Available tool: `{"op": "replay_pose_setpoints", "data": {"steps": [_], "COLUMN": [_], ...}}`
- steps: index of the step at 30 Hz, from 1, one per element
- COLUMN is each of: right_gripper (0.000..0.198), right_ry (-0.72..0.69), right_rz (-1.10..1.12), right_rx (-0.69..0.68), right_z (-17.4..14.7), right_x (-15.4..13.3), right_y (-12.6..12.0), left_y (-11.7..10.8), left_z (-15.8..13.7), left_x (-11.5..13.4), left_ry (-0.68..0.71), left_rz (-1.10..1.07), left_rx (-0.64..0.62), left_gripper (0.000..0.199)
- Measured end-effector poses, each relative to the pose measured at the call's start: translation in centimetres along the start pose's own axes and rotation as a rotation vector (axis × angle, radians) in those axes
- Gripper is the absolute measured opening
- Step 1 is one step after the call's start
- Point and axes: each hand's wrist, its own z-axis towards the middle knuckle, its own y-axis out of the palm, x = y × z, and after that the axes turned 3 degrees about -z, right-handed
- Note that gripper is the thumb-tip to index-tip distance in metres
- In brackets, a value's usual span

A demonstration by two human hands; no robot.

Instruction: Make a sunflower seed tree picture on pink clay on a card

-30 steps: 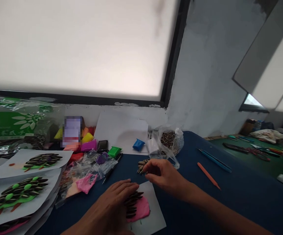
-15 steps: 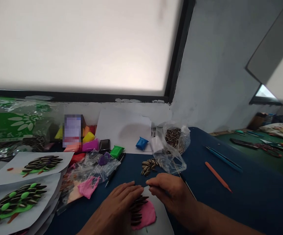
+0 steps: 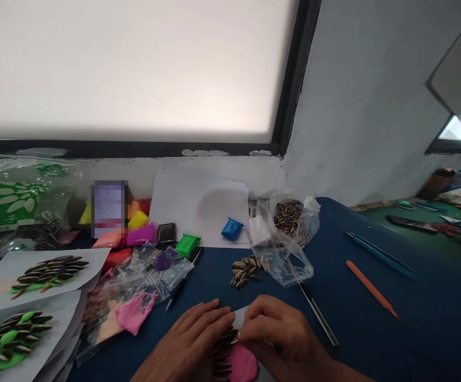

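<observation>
At the bottom centre, a flattened patch of pink clay (image 3: 244, 364) sits on white paper (image 3: 240, 317). Rows of striped sunflower seeds (image 3: 221, 366) are stuck in its left part. My left hand (image 3: 190, 339) lies over the paper's left side with fingers stretched out, covering part of the seeds. Thumb and forefinger of my right hand (image 3: 280, 331) pinch a sunflower seed (image 3: 233, 336) at the upper edge of the clay; the fingers hide most of it. A loose pile of sunflower seeds (image 3: 243, 270) lies just beyond both hands.
Left are finished seed pictures (image 3: 51, 273) on stacked paper, clay packets (image 3: 188, 245) and plastic bags (image 3: 146, 273). Behind the pile stands an open bag of seeds (image 3: 288, 217). A metal-handled tool (image 3: 320, 315), an orange tool (image 3: 372, 289) and blue tweezers (image 3: 380, 253) lie right.
My right hand has moved down and nearer, its pinched fingertips now at the clay's upper edge. The left hand stays nearly in place. The whole view has shifted slightly.
</observation>
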Motion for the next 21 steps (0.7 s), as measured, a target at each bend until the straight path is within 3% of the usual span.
{"op": "replay_pose_setpoints", "data": {"steps": [3, 7, 9, 10, 11, 16, 21], "right_gripper": [0.019, 0.015, 0.014, 0.014, 0.014, 0.018, 0.018], "right_ry": [-0.004, -0.059, -0.095, -0.111, -0.122, -0.133, -0.138], "right_rz": [0.002, -0.028, -0.059, -0.078, -0.097, -0.139, -0.141], "right_rx": [-0.008, 0.014, 0.033, 0.041, 0.045, 0.044, 0.028], "right_z": [-0.4, -0.7, -0.8, -0.9, -1.0, -1.3, -1.1], "right_x": [0.0, 0.0, 0.1, 0.0, 0.0, -0.1, 0.1], "right_y": [0.3, 0.6, 0.7, 0.7, 0.8, 1.0, 1.1], "left_y": [0.1, -1.3, -2.1, -2.3, -2.4, -1.3, -1.1], "left_z": [-0.1, 0.2, 0.3, 0.4, 0.4, 0.2, 0.2], "left_x": [-0.1, 1.1, 1.7, 1.9, 2.0, 1.2, 1.0], "left_ry": [0.001, 0.001, -0.036, -0.008, -0.013, -0.014, 0.057], "left_rz": [0.004, -0.012, -0.051, -0.052, -0.043, -0.014, 0.007], "left_rx": [-0.013, 0.034, -0.035, 0.032, 0.016, 0.013, 0.088], "left_gripper": [0.078, 0.066, 0.074, 0.073, 0.074, 0.082, 0.086]}}
